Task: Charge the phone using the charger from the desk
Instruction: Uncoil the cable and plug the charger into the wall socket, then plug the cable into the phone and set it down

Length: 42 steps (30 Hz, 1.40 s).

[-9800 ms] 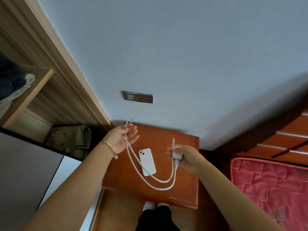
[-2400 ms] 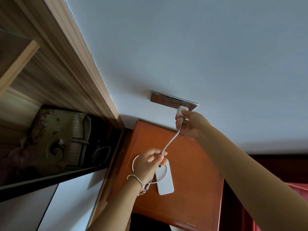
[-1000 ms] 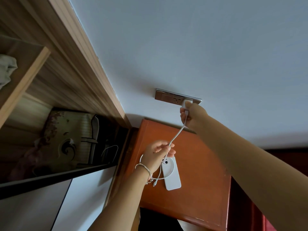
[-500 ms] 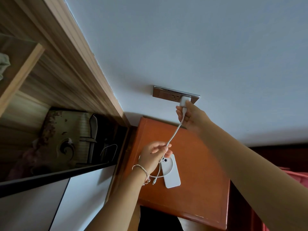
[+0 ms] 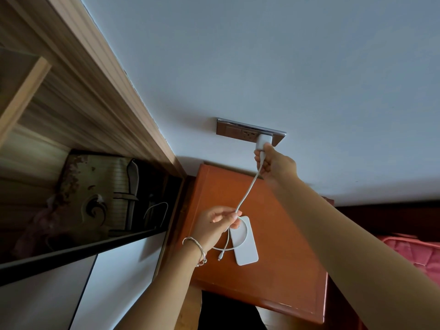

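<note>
A white charger plug sits in the metal wall socket strip. My right hand is closed around the cable just below the plug. The white cable runs down to my left hand, which pinches it above the desk. From there it loops over the white phone, lying face down on the orange-brown desk. The cable's free connector rests on the desk left of the phone, not plugged into it.
A wooden wardrobe with open shelves stands at the left, with bags in its dark compartment. A red mattress is at the right edge. The wall above the desk is plain pale blue.
My right hand slid off the plug down onto the cable, and the plug stays in the socket. My left hand keeps its pinch on the cable above the phone.
</note>
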Each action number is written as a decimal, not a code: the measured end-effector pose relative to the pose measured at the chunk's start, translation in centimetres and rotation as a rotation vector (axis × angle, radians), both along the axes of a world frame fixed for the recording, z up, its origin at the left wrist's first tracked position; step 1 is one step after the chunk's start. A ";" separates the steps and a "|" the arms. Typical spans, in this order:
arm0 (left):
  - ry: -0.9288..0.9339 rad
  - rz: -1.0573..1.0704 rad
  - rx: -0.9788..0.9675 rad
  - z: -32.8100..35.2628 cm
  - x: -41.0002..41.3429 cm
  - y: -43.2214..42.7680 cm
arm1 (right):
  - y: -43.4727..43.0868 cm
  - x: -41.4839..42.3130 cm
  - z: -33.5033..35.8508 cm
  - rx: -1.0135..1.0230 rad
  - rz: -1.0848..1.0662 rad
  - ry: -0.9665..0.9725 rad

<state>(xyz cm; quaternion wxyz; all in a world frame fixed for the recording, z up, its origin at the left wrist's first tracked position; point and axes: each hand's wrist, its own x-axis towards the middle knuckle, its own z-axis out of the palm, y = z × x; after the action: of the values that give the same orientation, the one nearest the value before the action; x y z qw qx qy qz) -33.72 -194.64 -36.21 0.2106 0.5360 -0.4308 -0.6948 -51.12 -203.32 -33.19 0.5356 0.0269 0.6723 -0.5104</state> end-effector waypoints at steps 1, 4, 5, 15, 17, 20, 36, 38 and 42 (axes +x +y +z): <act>-0.010 -0.018 0.007 -0.1 0.2 0.2 | 0.0 0.0 0.0 0.002 0.014 0.007; -0.013 -0.021 0.020 -0.3 0.8 1.0 | 0.1 -0.3 0.1 -0.006 0.051 -0.004; -0.008 -0.014 0.017 -0.3 0.9 1.2 | 0.3 -0.5 0.1 -0.016 0.063 -0.026; -0.042 0.009 -0.067 -2.4 1.8 2.3 | 6.9 -2.1 -4.2 -0.036 0.421 0.108; -0.085 -0.018 -0.078 -4.1 2.2 2.5 | 9.2 -2.0 -6.6 0.044 0.473 0.165; -0.149 -0.072 -0.092 -7.2 2.8 3.1 | 12.3 -1.4 -10.3 0.162 0.606 0.259; -0.362 0.152 -0.084 -19.2 3.9 5.1 | 19.0 3.0 -22.3 -0.098 1.481 0.847; -0.337 0.185 -0.033 -19.7 4.0 5.0 | 18.5 3.4 -22.9 -0.111 1.561 0.871; -0.363 0.119 -0.020 -20.5 4.6 5.6 | 18.9 4.0 -23.9 -0.063 1.631 0.957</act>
<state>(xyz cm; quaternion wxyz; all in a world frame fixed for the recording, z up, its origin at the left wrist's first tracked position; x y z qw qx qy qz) -29.09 -189.00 -56.71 0.1756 0.6749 -0.4361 -0.5687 -47.14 -184.39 -57.05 0.3949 -0.6783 0.6179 0.0467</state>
